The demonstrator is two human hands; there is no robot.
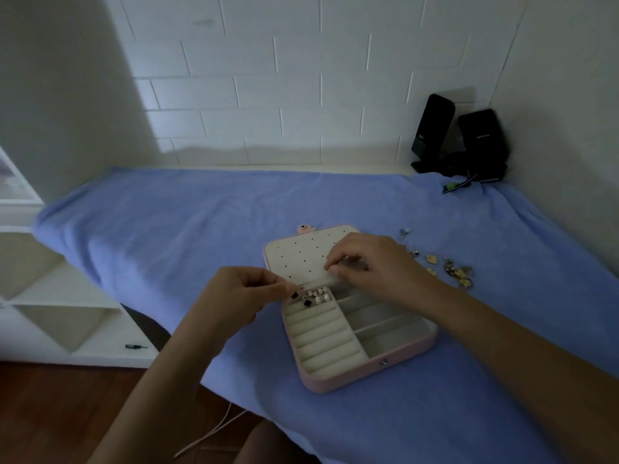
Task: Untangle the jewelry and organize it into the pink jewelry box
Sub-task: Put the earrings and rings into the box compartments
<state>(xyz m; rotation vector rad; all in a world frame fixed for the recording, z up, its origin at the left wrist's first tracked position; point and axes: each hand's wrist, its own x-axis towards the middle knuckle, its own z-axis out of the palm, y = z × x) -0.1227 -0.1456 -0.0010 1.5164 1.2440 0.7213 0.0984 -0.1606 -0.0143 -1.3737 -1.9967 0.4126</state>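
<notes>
Bare forearms reach over the open pink jewelry box (368,373) as the left hand (234,296) pinches a tiny, light black stud (294,295), right hand (371,266) gripping the lid's flap (330,280)

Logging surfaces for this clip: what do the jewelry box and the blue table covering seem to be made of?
Pink jewelry box: smooth, matte pink shell, probably faux leather; cream lining looks velvety with padded ring rolls. Blue covering: soft fabric, likely terry or fleece, with a fuzzy nap and draped, rumpled edges.
</notes>
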